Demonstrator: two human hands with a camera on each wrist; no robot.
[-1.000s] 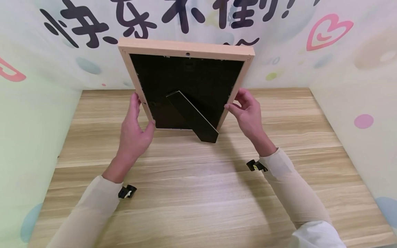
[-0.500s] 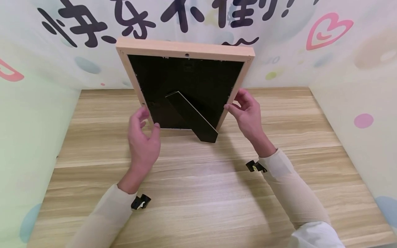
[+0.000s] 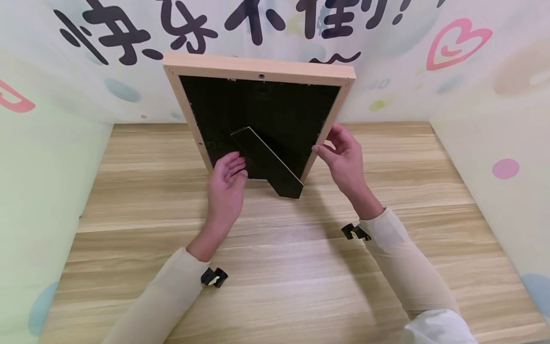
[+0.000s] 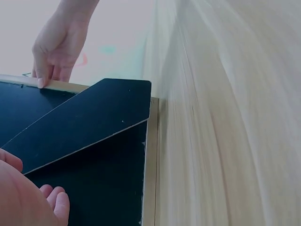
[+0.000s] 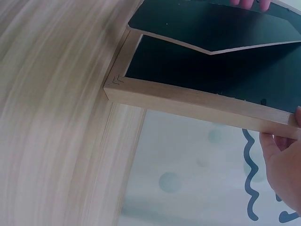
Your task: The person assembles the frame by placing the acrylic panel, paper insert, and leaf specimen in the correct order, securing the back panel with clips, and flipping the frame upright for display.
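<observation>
A picture frame (image 3: 266, 67) with a pale wooden border stands upright on the table, its black back (image 3: 215, 105) towards me. From that back a black easel leg (image 3: 275, 167) slants out, its foot at the lower right near the tabletop. My right hand (image 3: 345, 160) pinches the frame's right side between thumb and fingers. My left hand (image 3: 227, 188) is in front of the lower left of the back, beside the leg, fingers loosely bent with nothing between them. The left wrist view shows those fingers (image 4: 59, 202) just short of the leg; whether they touch the back cannot be told.
The wood-grain table (image 3: 275, 277) runs back to a white wall (image 3: 386, 52) printed with dark characters and a pink heart (image 3: 457, 45). Printed panels (image 3: 490, 119) close in the right and left sides. A small black device (image 3: 214, 277) sits at my left wrist.
My left hand has let go of the frame's left side and moved right, in front of the back towards the leg. The right hand and the frame have stayed in place.
</observation>
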